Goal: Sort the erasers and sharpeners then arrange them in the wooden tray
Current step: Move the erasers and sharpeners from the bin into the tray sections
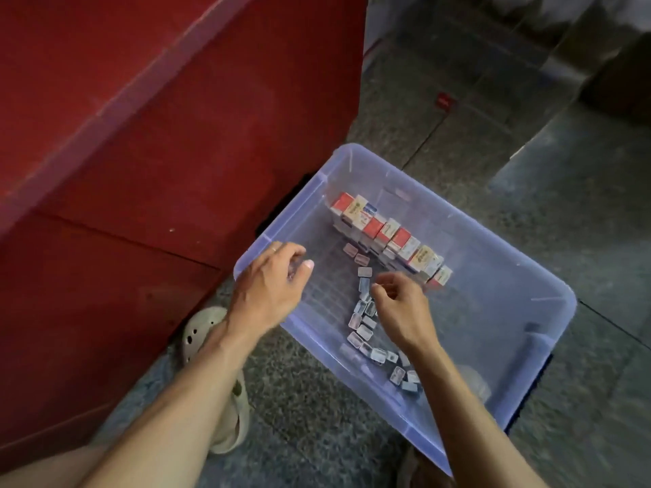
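Plainly you are in the sorting step, working over the clear plastic bin point(493, 311) on the floor point(581, 213); no wooden tray shows anywhere in view, so I judge the arranging has yet to come.

Inside the bin a row of small boxes point(391, 237), red and cream, stands on end in a slanting line toward the far side; nearer you, a loose trail of small pale blocks point(363, 322) lies on the bin's bottom, running from just beside the boxes down toward the near wall; whether these are erasers or sharpeners is too small to tell.

Your left hand point(271, 283) hovers at the bin's left rim, fingers curled in toward the thumb; its grip is nearly closed, and something small may sit between the fingertips, but I cannot tell whether it holds anything. Your right hand point(401, 308) hangs over the middle of the trail, fingers loosely curled with thumb and forefinger drawn close together as if pinching; whether a block is in that pinch is hidden by the hand's own back, so I cannot say.

The next move, as I judge it, calls for a fine pinch on one block at a time, lifting it clear of its neighbours, which lie touching one another, without scattering the trail; you will then need somewhere to set each kind apart.

A pale perforated shoe point(211, 332) sits beside the bin, against a red panel point(141, 135).
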`<state>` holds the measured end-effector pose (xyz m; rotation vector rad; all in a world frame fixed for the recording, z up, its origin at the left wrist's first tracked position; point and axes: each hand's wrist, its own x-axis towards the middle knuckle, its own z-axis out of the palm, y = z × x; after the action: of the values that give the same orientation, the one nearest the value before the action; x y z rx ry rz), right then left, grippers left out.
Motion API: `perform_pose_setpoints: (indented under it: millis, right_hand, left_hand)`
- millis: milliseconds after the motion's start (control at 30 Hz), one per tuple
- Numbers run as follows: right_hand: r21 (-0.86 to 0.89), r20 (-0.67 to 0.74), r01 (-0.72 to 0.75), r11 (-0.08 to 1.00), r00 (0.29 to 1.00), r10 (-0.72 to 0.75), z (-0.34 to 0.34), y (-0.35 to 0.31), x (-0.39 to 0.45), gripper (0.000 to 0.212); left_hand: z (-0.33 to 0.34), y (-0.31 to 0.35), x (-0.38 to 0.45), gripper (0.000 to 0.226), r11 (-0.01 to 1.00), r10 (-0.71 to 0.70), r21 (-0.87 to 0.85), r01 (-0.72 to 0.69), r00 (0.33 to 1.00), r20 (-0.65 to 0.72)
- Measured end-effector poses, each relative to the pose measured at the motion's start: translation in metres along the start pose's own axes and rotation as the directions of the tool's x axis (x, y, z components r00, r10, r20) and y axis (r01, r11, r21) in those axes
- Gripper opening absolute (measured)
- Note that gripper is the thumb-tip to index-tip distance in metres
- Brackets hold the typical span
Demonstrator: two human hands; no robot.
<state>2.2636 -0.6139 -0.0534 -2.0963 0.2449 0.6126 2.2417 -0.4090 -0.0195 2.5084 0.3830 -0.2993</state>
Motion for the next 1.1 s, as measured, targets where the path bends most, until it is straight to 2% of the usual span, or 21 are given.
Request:
perform_pose_setpoints:
  millis: [100, 233, 333, 400, 467, 533, 667, 800, 900, 967, 1033, 1100]
  right_hand:
    - [-0.146, 0.048, 0.029, 0.989, 0.999, -0.023, 0.024, 0.023, 0.033, 0.026]
    - [-0.359, 0.181, 0.167, 0.918, 0.978, -0.107, 0.051, 0.052, 0.078, 0.033]
    - [-0.536, 0.346, 0.407, 0.74, 0.905, -0.247, 0.069, 0.062, 0.11, 0.055]
    - [-0.604, 0.415, 0.528, 0.597, 0.848, -0.33, 0.078, 0.071, 0.124, 0.053]
    - [-0.646, 0.443, 0.558, 0.522, 0.83, -0.339, 0.079, 0.086, 0.121, 0.049]
    - [-0.65, 0.455, 0.565, 0.508, 0.825, -0.336, 0.075, 0.105, 0.099, 0.052]
    - [-0.633, 0.549, 0.675, 0.378, 0.736, -0.395, 0.056, 0.138, 0.061, 0.066]
    - [-0.677, 0.562, 0.672, 0.3, 0.736, -0.378, 0.049, 0.147, 0.074, 0.08]
    - [-0.659, 0.618, 0.702, 0.271, 0.71, -0.337, 0.048, 0.154, 0.083, 0.076]
    - [-0.658, 0.599, 0.71, 0.253, 0.696, -0.395, 0.053, 0.153, 0.085, 0.066]
    - [-0.692, 0.492, 0.657, 0.298, 0.732, -0.472, 0.068, 0.151, 0.083, 0.054]
    - [-0.727, 0.344, 0.559, 0.399, 0.799, -0.493, 0.089, 0.146, 0.08, 0.046]
  left_hand:
    - [0.02, -0.016, 0.009, 0.041, 0.962, 0.082, 0.266, -0.066, 0.996, -0.047]
    - [0.029, -0.023, 0.01, 0.034, 0.948, 0.17, 0.293, -0.124, 0.976, -0.136]
    - [0.03, -0.025, 0.011, 0.033, 0.94, 0.18, 0.316, -0.128, 0.974, -0.14]
    - [0.031, -0.025, 0.011, 0.031, 0.939, 0.186, 0.316, -0.134, 0.973, -0.138]
    - [0.031, -0.025, 0.012, 0.03, 0.944, 0.176, 0.306, -0.127, 0.975, -0.137]
    - [0.031, -0.025, 0.013, 0.03, 0.947, 0.169, 0.298, -0.122, 0.976, -0.137]
    - [0.03, -0.024, 0.011, 0.029, 0.951, 0.169, 0.284, -0.119, 0.973, -0.158]
    - [0.031, -0.023, 0.012, 0.028, 0.953, 0.186, 0.274, -0.132, 0.966, -0.182]
    - [0.031, -0.023, 0.011, 0.028, 0.953, 0.192, 0.268, -0.141, 0.965, -0.177]
    - [0.031, -0.024, 0.011, 0.027, 0.952, 0.201, 0.267, -0.147, 0.961, -0.189]
    - [0.032, -0.024, 0.011, 0.025, 0.954, 0.207, 0.258, -0.153, 0.958, -0.197]
    - [0.032, -0.024, 0.011, 0.024, 0.955, 0.207, 0.254, -0.152, 0.956, -0.207]
